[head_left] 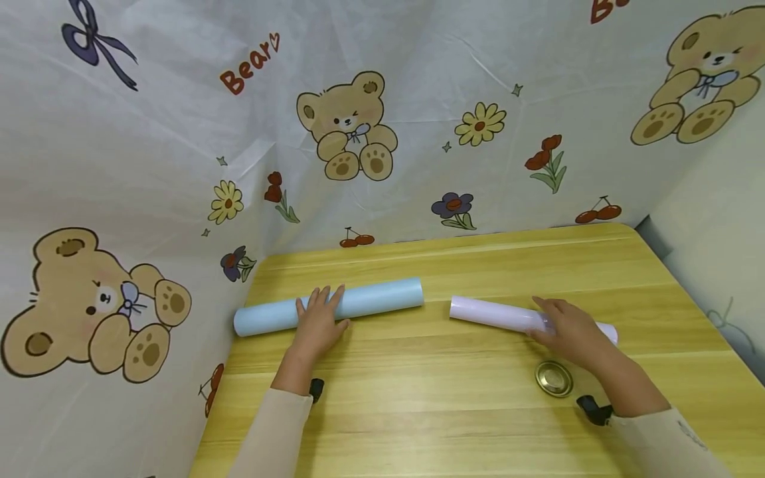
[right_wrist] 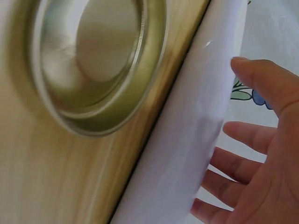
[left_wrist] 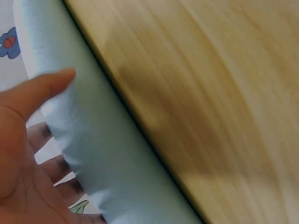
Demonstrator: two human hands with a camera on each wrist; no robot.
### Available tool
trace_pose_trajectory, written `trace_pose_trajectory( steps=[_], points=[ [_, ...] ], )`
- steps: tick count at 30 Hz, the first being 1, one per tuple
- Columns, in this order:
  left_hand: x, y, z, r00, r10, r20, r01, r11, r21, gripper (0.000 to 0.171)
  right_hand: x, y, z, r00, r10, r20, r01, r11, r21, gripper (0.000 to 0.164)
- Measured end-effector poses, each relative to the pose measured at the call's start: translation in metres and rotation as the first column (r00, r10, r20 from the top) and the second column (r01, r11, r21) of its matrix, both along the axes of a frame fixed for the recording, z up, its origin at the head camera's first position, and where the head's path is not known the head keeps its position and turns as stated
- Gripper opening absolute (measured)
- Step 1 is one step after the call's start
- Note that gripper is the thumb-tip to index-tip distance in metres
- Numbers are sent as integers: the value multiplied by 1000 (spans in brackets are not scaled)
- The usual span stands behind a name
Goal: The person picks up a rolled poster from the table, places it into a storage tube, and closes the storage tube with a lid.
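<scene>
- A white cloth (head_left: 161, 159) hangs at the left and along the far side of the bench, printed with bears, flowers, cherries and the word "Bear".
- A light blue roll (head_left: 382, 299) lies on the left half of the bench (head_left: 418, 405), its left end close to the cloth, its right end a little farther from the person.
- The left hand (head_left: 319, 327) reaches over the middle of the blue roll, fingers spread wide and mostly straight; in the left wrist view the thumb lies across the roll, the other fingers along its far edge. How firmly they touch it, I cannot tell.
- A pale left sleeve (head_left: 271, 431) ends above that wrist, with a small black piece (head_left: 317, 390) beside it.
- A lilac roll (head_left: 490, 313), thinner than the blue one and apart from it, slants across the right half, its right end nearer the person.
- A round brass-coloured dish (head_left: 553, 379) sits on the near side of the lilac roll, hollow side up, bare wood between them.
- The right hand (head_left: 564, 328) is over the lilac roll's right part, fingers wide apart and loosely bent; contact is unclear.
- Another black piece (head_left: 592, 410) shows by the right wrist, beside the pale right sleeve (head_left: 663, 441).
</scene>
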State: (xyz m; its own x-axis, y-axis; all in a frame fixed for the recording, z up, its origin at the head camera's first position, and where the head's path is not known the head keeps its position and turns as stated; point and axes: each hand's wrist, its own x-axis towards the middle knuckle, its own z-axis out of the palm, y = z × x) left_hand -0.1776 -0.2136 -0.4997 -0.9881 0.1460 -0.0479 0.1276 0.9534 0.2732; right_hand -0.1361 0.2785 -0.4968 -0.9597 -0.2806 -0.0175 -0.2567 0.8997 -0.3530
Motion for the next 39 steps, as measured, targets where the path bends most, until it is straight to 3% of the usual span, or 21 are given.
trace_pose_trajectory(
  steps=[6, 15, 21, 39],
  points=[
    [-2, 2, 0, 999, 6, -39, -6, 1000, -4, 74, 1, 7, -10, 1000, 4, 27, -4, 1000, 29, 73],
    [-7, 3, 0, 999, 30, -30, -29, 999, 24, 76, -2, 16, -20, 999, 23, 31, -25, 996, 89, 62],
    [-9, 3, -3, 999, 36, 6, -36, 999, 13, 81, -4, 18, -22, 999, 36, 32, -38, 997, 72, 59],
    [-14, 5, -12, 1000, 18, 10, -17, 997, -75, 74, -9, 20, -21, 999, 40, 33, -42, 997, 66, 59]
  ],
)
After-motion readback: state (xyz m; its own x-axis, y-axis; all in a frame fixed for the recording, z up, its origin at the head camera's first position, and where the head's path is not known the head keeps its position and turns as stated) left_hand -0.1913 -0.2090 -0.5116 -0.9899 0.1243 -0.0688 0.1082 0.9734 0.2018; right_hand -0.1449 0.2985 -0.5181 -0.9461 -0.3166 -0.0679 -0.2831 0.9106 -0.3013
